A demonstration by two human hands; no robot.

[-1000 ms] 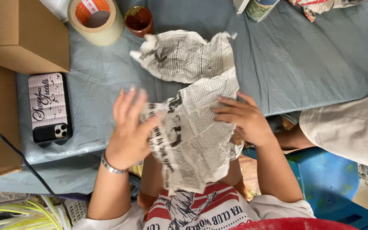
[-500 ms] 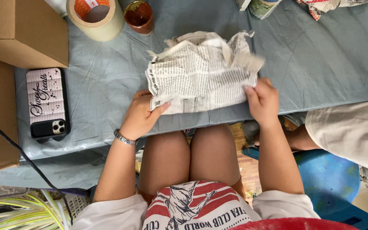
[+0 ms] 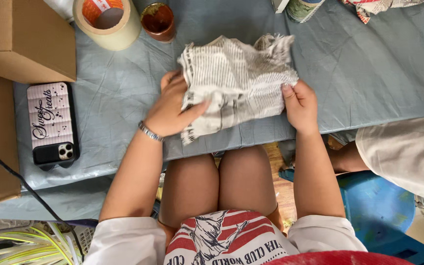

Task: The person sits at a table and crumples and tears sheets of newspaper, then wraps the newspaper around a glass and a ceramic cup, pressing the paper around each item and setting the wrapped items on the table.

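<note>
Newspaper [image 3: 236, 86], a crumpled printed sheet, lay bunched on the blue-grey cloth of the worktop [image 3: 369, 73], close to its near edge and just above the person's knees. The left hand [image 3: 172, 110] gripped the sheet's left side, its thumb laid across the paper and its fingers [image 3: 170, 78] curled behind the edge, so the paper was pinched between them. The right hand [image 3: 300, 103] closed on the sheet's right edge, fingers pressed together around a fold. Judging from the creases, the sheet would handle best with both edges held evenly and pulled gently apart against the cloth, since thin newsprint tears easily at a pinch. Beyond the paper stood a small brown jar [image 3: 158, 20] and, beside it to the left, a wide roll of tape [image 3: 108, 22]. A phone [image 3: 52, 122] in a pale striped case lay well to the left, next to a cardboard box [image 3: 23, 39]. A dark cable [image 3: 25, 186] crossed the near left corner. Another person's pale-clothed leg [image 3: 408, 152] showed at the right, over a blue stool [image 3: 379, 206].
</note>
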